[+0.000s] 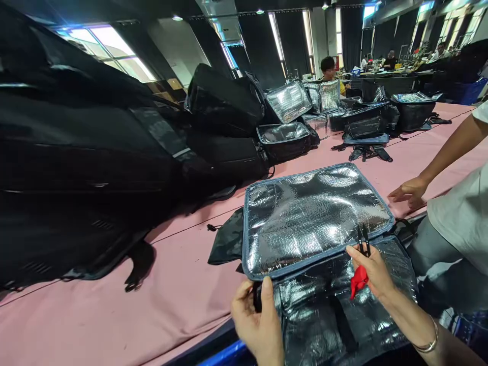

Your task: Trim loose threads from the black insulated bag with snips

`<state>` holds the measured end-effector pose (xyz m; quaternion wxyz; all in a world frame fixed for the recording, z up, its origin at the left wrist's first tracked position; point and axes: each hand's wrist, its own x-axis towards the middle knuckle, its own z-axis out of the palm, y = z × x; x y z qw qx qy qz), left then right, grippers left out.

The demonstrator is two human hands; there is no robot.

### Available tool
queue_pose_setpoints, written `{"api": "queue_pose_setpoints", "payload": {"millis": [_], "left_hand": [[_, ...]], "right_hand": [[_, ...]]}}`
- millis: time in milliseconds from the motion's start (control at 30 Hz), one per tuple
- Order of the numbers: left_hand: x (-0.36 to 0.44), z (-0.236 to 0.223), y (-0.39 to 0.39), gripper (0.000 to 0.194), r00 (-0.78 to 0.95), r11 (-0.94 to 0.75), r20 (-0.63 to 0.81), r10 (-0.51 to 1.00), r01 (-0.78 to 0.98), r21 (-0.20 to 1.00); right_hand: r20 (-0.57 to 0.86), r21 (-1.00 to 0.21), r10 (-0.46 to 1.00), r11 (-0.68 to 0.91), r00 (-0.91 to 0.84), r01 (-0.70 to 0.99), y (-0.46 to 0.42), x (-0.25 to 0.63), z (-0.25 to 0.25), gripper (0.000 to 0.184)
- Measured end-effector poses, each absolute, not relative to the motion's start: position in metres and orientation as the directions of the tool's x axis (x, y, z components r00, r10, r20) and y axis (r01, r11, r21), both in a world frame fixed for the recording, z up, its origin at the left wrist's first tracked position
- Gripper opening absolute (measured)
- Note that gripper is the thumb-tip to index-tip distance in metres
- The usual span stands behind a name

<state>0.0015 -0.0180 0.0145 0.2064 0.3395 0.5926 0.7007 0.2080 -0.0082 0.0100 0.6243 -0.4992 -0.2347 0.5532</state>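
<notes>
Two hands are at an open bag (312, 330), its foil lid (316, 218) lying back over the pink surface (183, 295). The left hand's (259, 325) grip is nearly closed on the lid's near corner; the right hand (375, 272) is closed round black snips (364, 246), beside a red cloth (358, 281). The step looks like edge handling; the next move calls for a steady lid and blades clear of the foil
</notes>
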Motion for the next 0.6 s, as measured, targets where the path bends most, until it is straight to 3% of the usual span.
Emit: {"api": "queue_pose_setpoints", "payload": {"millis": [67,133,233,333,433,600], "left_hand": [[0.011,0.017,-0.023,0.048,-0.730,-0.307,0.386,0.564,0.249,0.919],[0.024,0.020,-0.028,0.041,-0.640,-0.287,0.371,0.673,0.236,0.928],[0.047,0.024,-0.028,0.037,-0.222,-0.019,0.022,0.975,0.016,1.000],[0.073,0.028,-0.017,0.042,0.039,0.210,-0.206,0.978,-0.120,0.970],[0.092,0.026,-0.004,0.046,0.015,0.272,-0.276,0.961,-0.231,0.934],[0.102,0.019,0.004,0.045,-0.102,0.216,-0.267,0.958,-0.350,0.912]], "right_hand": [[-0.247,-0.886,0.926,-0.097,0.284,-0.454,-0.006,0.205,0.010,0.049],[-0.237,-0.888,0.927,-0.086,0.290,-0.451,-0.006,0.203,0.009,0.047],[-0.213,-0.898,0.929,-0.064,0.303,-0.436,-0.007,0.201,0.006,0.045],[-0.174,-0.914,0.933,-0.034,0.316,-0.404,-0.008,0.199,0.003,0.042],[-0.134,-0.934,0.933,-0.005,0.335,-0.358,-0.006,0.197,0.000,0.043],[-0.086,-0.971,0.937,-0.004,0.338,-0.237,-0.007,0.202,0.000,0.041]]}}
